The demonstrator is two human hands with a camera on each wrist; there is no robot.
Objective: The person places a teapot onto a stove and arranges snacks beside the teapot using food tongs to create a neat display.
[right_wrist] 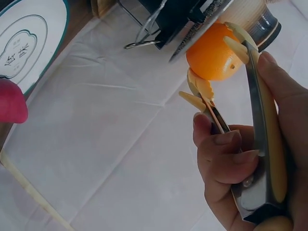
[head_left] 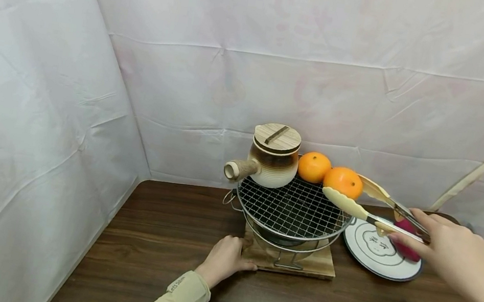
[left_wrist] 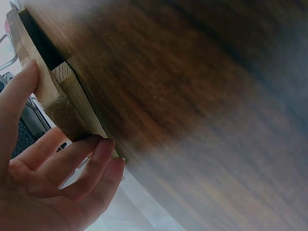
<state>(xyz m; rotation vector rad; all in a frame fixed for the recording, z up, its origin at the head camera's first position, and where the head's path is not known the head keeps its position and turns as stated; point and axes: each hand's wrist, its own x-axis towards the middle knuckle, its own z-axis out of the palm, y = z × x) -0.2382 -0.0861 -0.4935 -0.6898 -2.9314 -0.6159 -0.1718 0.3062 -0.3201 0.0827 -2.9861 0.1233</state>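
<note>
My right hand grips a pair of tongs with cream tips and metal arms. The tips stand on either side of an orange at the right rim of the round grill rack. A second orange sits just behind it, beside a lidded teapot with a side handle. My left hand holds the left front corner of the wooden board under the grill. In the left wrist view, its thumb lies on one edge of the board and its fingers bend against the adjoining side.
Right of the grill, a white plate with a dark rim bears a pinkish-red item, partly hidden by the right hand. The dark wooden table meets a white cloth backdrop at the back and left.
</note>
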